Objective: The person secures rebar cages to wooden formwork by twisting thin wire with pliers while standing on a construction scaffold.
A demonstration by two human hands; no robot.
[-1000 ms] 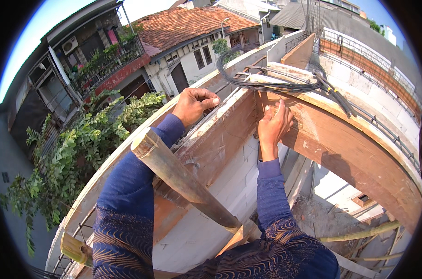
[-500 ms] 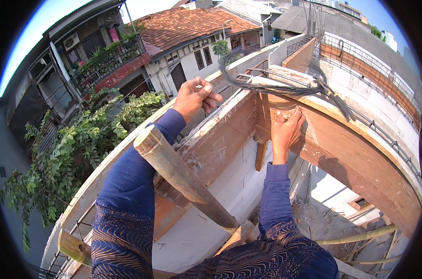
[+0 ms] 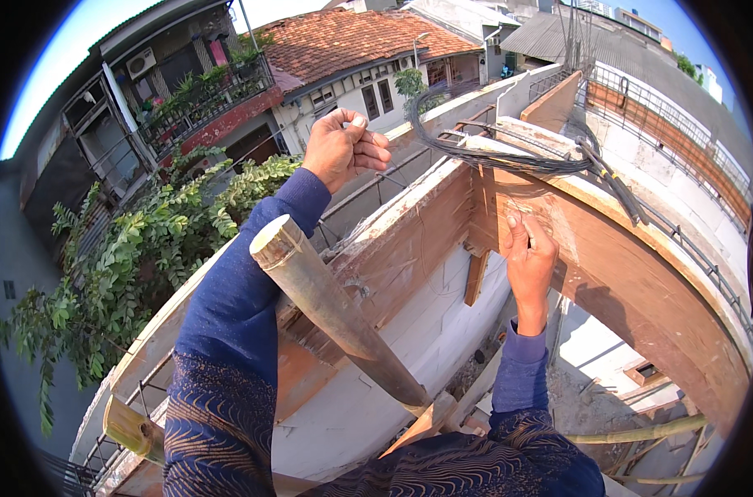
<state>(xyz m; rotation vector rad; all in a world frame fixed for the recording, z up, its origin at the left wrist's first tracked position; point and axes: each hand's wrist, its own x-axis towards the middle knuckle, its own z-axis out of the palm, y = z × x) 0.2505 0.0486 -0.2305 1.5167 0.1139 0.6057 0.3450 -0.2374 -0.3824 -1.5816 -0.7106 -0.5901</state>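
Note:
My left hand [image 3: 344, 151] is raised above the rebar beyond the left formwork board [image 3: 405, 236], its thumb and fingers curled together. My right hand [image 3: 531, 258] is closed, thumb pressed to the forefinger, in front of the right plywood board [image 3: 633, 286]. Something as thin as a wire may lie between the fingers of each hand, but it is too fine to make out. Beyond my hands, a coil of black wire [image 3: 525, 164] rests over the corner where the boards meet. Pincers with dark, yellow-marked handles [image 3: 612, 182] lie beside the coil.
A thick bamboo pole [image 3: 343, 319] slants up between my arms, and a second bamboo end [image 3: 132, 431] juts out at lower left. Steel rebar [image 3: 708, 269] runs along the right board. Below are a white block wall [image 3: 393, 364] and rubble. A leafy tree [image 3: 136, 273] stands left.
My left hand has lifted a little, up and away from the left board. The right hand has come down and nearer to me, its fingers more tightly closed. The view has shifted slightly.

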